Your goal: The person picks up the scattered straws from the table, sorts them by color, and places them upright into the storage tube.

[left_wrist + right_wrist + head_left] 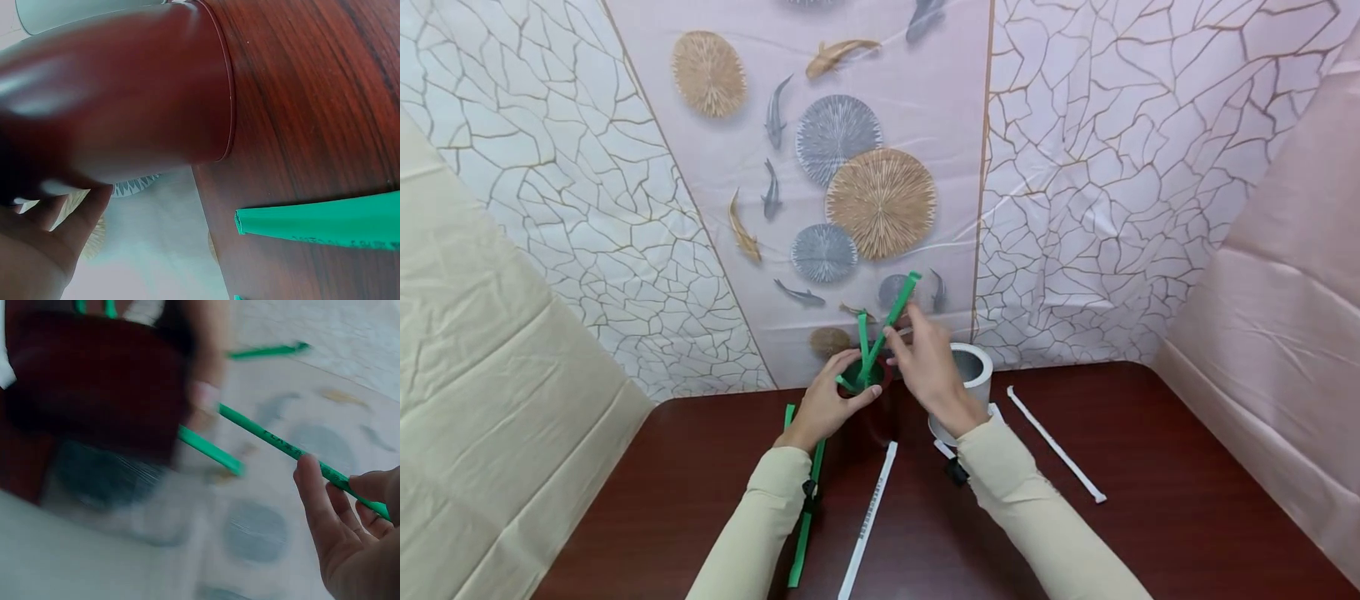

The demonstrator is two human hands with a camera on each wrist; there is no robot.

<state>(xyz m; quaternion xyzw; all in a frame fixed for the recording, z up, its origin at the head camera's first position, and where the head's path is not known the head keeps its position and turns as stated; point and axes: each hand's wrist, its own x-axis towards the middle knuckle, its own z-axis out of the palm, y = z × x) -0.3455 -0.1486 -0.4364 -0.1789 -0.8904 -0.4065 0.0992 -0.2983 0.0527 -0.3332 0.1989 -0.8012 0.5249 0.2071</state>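
My left hand grips a dark red cylindrical container near its rim, thumb on the near side and fingers around the left. Other green wrapped straws stick out of its mouth. Above the container, my right hand pinches a green paper-wrapped straw between thumb and fingers. That straw slants, its lower end at the container's mouth; how deep it reaches is hidden. In the right wrist view the held straw shows dark printing, and the container is blurred.
Right of the red container stands a white cylindrical one, partly behind my right hand. On the dark wooden table lie white wrapped straws, some partly covered by my right arm. Green straw wrapping lies by my left forearm. A patterned cloth hangs behind.
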